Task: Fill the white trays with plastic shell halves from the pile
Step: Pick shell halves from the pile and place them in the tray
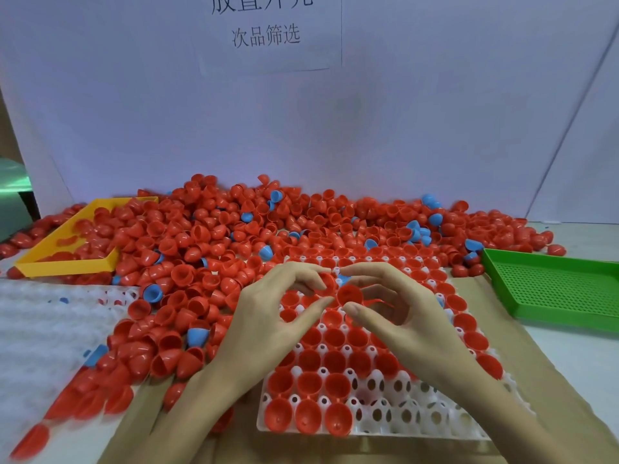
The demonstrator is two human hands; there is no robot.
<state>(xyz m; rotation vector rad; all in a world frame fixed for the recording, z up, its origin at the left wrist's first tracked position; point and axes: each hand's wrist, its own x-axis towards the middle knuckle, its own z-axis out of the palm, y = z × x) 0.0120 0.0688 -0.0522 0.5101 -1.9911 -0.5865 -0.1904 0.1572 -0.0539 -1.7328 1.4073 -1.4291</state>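
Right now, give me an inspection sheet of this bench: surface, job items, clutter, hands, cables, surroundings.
Surface: pale table with brown cardboard under the work area.
Job's things: white tray mostly filled with red halves, open side up; near-right pockets unfilled. Big pile of red shells with some blue ones behind and left of it.
Clutter: yellow tray far left, partly buried by shells; green perforated tray at right; a white textured sheet at left.
Hands: left hand and right hand over the tray, both pinching red shell halves.
Cables: nothing seen.
Surroundings: white backboard with printed characters.
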